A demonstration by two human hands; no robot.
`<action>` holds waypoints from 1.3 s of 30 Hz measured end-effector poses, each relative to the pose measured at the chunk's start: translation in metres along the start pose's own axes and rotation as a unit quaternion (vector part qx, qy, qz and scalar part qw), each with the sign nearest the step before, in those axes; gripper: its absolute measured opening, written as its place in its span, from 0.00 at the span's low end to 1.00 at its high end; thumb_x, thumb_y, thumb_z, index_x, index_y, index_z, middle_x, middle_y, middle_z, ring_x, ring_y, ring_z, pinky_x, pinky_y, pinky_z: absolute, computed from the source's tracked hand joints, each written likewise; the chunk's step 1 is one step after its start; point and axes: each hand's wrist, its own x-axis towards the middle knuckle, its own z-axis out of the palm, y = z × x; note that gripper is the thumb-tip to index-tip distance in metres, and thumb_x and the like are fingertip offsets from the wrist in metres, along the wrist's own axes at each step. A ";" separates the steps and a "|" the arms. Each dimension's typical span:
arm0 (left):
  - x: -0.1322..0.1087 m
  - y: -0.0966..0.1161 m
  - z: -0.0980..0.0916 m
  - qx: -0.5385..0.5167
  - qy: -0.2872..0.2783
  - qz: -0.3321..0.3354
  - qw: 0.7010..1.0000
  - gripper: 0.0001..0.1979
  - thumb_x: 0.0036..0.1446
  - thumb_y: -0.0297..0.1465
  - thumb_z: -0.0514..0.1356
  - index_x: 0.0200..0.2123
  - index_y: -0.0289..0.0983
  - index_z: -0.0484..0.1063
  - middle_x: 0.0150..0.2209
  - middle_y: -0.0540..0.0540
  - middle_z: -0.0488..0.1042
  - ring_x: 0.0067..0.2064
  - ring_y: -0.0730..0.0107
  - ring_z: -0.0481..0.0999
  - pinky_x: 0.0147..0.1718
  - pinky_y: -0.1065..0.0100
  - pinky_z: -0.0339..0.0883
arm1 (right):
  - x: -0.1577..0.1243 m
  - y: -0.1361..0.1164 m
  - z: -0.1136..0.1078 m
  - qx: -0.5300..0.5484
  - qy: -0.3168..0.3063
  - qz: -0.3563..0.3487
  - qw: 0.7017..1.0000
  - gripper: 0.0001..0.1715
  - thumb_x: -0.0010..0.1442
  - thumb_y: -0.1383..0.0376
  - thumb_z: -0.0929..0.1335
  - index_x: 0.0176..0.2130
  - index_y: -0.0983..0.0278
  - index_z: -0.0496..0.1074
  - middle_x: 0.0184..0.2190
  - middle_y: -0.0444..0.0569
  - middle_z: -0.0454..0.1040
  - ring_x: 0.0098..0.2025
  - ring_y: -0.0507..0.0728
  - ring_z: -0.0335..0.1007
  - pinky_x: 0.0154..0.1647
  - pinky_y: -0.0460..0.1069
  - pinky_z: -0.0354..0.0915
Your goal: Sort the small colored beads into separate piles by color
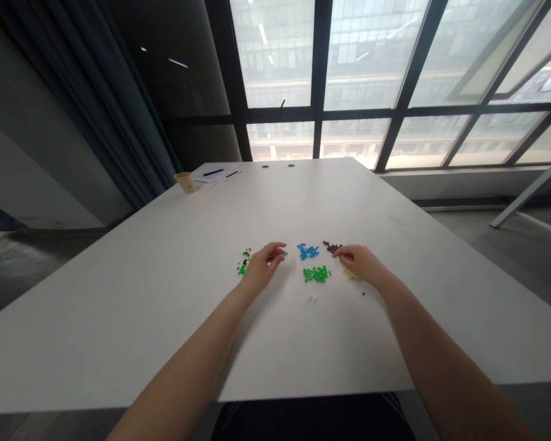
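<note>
My left hand [265, 264] is curled over the table, with a small green building brick [285, 253] at its fingertips. It partly covers a mixed pile of small bricks [243, 267] in green, blue, red and yellow. My right hand [359, 261] is pinched at the edge of the dark brown bricks [332, 247]; whatever its fingertips hold is too small to tell. Pale yellow bricks [348, 273] lie partly hidden under this hand. Between my hands are a blue group of bricks [308, 250] and, nearer me, a green group of bricks [316, 274].
A few white pieces [312, 299] and one small dark piece [363, 294] lie closer to me on the white table [280, 343]. At the far left stand a tan paper cup [186, 182] and papers [211, 177] with a blue pen [213, 172] on them.
</note>
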 end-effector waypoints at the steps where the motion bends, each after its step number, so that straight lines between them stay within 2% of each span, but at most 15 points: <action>1: -0.003 0.005 0.002 -0.011 -0.003 0.011 1.000 0.14 0.53 0.31 0.53 0.44 0.39 0.65 0.35 0.46 0.74 0.36 0.71 0.73 0.38 0.68 0.66 | 0.000 -0.005 0.004 0.011 0.020 -0.038 0.999 0.15 0.49 0.71 0.61 0.32 0.64 0.75 0.24 0.45 0.70 0.23 0.49 0.60 0.27 0.44 0.57; 5: -0.012 0.023 0.009 -0.010 -0.028 0.046 0.998 0.13 0.54 0.32 0.53 0.45 0.41 0.63 0.35 0.48 0.76 0.36 0.71 0.74 0.39 0.68 0.65 | -0.005 -0.030 0.019 0.032 0.084 -0.167 0.982 0.12 0.53 0.67 0.64 0.37 0.62 0.73 0.24 0.44 0.66 0.25 0.50 0.60 0.31 0.45 0.59; 8: -0.016 0.031 0.011 -0.025 -0.046 0.054 0.997 0.13 0.54 0.32 0.54 0.44 0.41 0.63 0.34 0.48 0.76 0.36 0.71 0.74 0.40 0.68 0.64 | -0.011 -0.046 0.029 0.051 0.105 -0.222 0.968 0.10 0.53 0.64 0.66 0.38 0.60 0.73 0.26 0.45 0.66 0.29 0.51 0.62 0.33 0.46 0.60; 11: -0.016 0.032 0.015 -0.086 -0.042 0.027 0.995 0.13 0.51 0.32 0.57 0.43 0.40 0.64 0.33 0.48 0.76 0.35 0.72 0.74 0.39 0.68 0.64 | -0.014 -0.054 0.035 0.047 0.119 -0.254 0.959 0.08 0.54 0.64 0.66 0.36 0.59 0.74 0.27 0.46 0.67 0.32 0.52 0.63 0.36 0.48 0.61; 13: -0.014 0.030 0.019 -0.177 -0.029 -0.017 0.984 0.15 0.48 0.31 0.59 0.42 0.39 0.63 0.31 0.49 0.76 0.33 0.72 0.74 0.37 0.69 0.64 | -0.014 -0.055 0.038 0.037 0.138 -0.267 0.953 0.08 0.54 0.64 0.66 0.35 0.58 0.74 0.26 0.46 0.67 0.31 0.52 0.63 0.36 0.48 0.61; 16: -0.012 0.027 0.025 -0.306 -0.021 -0.090 0.948 0.19 0.43 0.31 0.63 0.39 0.38 0.62 0.26 0.50 0.75 0.28 0.74 0.72 0.33 0.70 0.64 | -0.014 -0.055 0.040 0.027 0.166 -0.283 0.944 0.09 0.56 0.64 0.65 0.35 0.59 0.74 0.24 0.45 0.66 0.30 0.52 0.62 0.36 0.49 0.61; 20: -0.011 0.028 0.029 -0.363 -0.022 -0.137 0.922 0.21 0.40 0.32 0.66 0.38 0.37 0.62 0.25 0.51 0.75 0.26 0.76 0.71 0.32 0.71 0.62 | -0.015 -0.056 0.040 0.036 0.174 -0.289 0.941 0.08 0.55 0.62 0.66 0.35 0.60 0.74 0.24 0.45 0.67 0.30 0.52 0.62 0.35 0.49 0.61; 26: -0.012 0.028 0.028 -0.398 -0.030 -0.144 0.905 0.23 0.40 0.34 0.66 0.40 0.37 0.62 0.26 0.49 0.75 0.29 0.73 0.72 0.34 0.69 0.62 | -0.015 -0.054 0.040 0.068 0.178 -0.278 0.941 0.08 0.55 0.62 0.65 0.31 0.59 0.75 0.23 0.45 0.67 0.28 0.52 0.62 0.33 0.48 0.60; 31: -0.012 0.026 0.028 -0.407 -0.032 -0.130 0.904 0.22 0.42 0.34 0.65 0.40 0.37 0.62 0.30 0.47 0.76 0.31 0.73 0.73 0.36 0.68 0.63 | -0.016 -0.055 0.041 0.051 0.183 -0.297 0.936 0.07 0.54 0.63 0.66 0.30 0.60 0.74 0.22 0.45 0.67 0.28 0.52 0.61 0.33 0.48 0.60; 39: -0.013 0.025 0.030 -0.439 -0.051 -0.139 0.886 0.21 0.42 0.33 0.65 0.40 0.38 0.63 0.28 0.50 0.75 0.30 0.74 0.73 0.38 0.68 0.63 | -0.017 -0.056 0.040 0.030 0.206 -0.305 0.929 0.08 0.53 0.64 0.67 0.36 0.59 0.73 0.24 0.45 0.68 0.30 0.52 0.62 0.36 0.49 0.60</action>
